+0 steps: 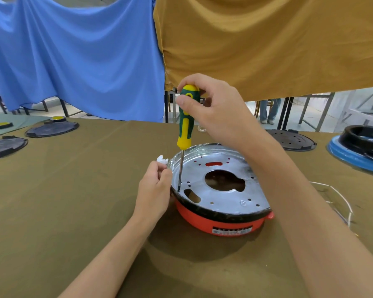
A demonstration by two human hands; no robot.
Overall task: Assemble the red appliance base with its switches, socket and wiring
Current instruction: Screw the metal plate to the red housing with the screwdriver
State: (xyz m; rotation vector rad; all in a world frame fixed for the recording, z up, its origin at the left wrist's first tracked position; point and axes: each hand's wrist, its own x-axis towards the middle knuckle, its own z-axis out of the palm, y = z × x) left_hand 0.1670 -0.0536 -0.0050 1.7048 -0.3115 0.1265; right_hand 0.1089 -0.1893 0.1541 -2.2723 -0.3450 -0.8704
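The fingers (182, 102) of the right hand (213, 106) are curled round the top of a green and yellow screwdriver (186, 123) and hold it tight. The screwdriver stands almost straight up. Its thin metal tip touches the silver metal plate (224, 196) near the plate's left edge, right by a small hole.

The left hand (154, 192) sits at the left rim of the red appliance base (215, 222). Its fingers are bent and pinch a small white part (162, 160) against the rim (what the white part is, I cannot tell).

The red appliance base sits on the olive-brown table cloth (73, 201), near the middle of the table. It is like a shallow round bowl. Inside it lies the silver metal plate, with a black ring round its edge. The plate has one big hole in the middle, a red slot behind it, an oval hole at the front left, and many tiny holes.

A white wire (340, 198) lies on the cloth to the right of the base, partly hidden by the right arm.

Further back are flat black round lids (52, 128), two on the left and one on the right. A blue-rimmed pot base (353, 155) sits at the far right with black parts stacked in it. A blue cloth (73, 50) and a brown cloth (267, 39) hang behind the table.
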